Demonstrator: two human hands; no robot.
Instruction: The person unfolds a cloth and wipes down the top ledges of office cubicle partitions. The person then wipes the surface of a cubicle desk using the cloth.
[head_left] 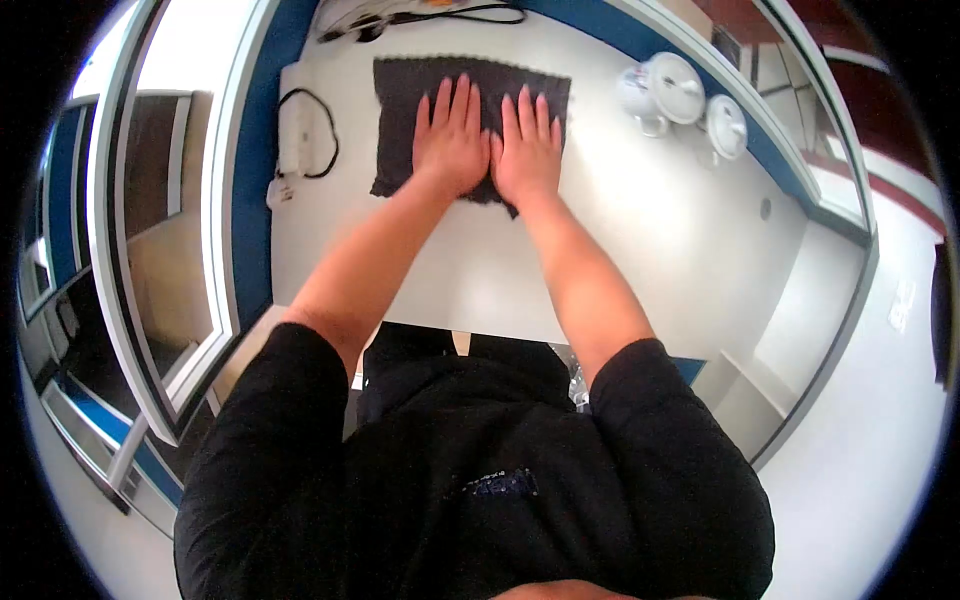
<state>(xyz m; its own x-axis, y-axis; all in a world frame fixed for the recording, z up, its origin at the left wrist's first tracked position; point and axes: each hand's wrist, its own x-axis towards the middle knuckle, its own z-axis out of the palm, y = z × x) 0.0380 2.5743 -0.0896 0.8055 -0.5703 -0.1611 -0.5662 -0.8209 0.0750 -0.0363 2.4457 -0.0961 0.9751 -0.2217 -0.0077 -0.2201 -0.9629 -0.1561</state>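
A dark grey cloth (395, 110) with a scalloped edge lies spread on the white desk (450, 270). My left hand (450, 140) rests flat on its middle, palm down, fingers stretched toward the far edge. Beside it, my right hand (527, 155) lies flat on the cloth's right part, its fingers slightly spread. The two thumbs are close together; whether they touch is hard to tell. Neither hand grips anything. One lower corner of the cloth pokes out below my right hand.
Two white lidded cups (672, 90) (726, 127) stand at the back right. On the left lies a white power strip (296, 130) with a black cord (333, 135). More dark cables (440, 16) lie along the back. Blue-edged partitions (255, 160) border the desk.
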